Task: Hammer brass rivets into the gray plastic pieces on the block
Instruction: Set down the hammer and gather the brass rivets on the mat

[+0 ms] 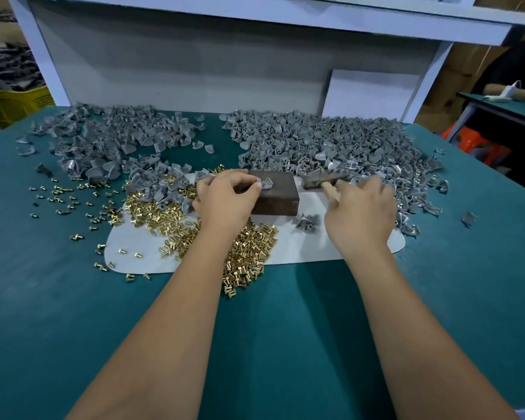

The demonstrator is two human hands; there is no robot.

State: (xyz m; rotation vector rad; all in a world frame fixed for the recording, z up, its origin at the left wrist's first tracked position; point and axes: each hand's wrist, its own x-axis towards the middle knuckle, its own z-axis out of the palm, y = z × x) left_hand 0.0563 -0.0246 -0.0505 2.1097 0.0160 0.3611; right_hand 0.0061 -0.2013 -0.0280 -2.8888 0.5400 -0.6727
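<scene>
Head view: left hand (226, 194) fingers pinch gray piece (265, 184) atop block (278, 194).

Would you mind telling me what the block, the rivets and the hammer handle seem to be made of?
The block looks like solid metal, probably steel: dark brown, dull, sharp-edged, possibly rust-toned. The rivets look like brass: shiny yellow-gold with bright glints. The hammer handle looks like bare wood, pale tan and matte, though motion blur leaves that less certain.

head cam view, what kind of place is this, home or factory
Most likely a small factory assembly bench: large heaps of identical gray plastic pieces, a pile of brass rivets on the green table, and a second workstation at far right.
</scene>
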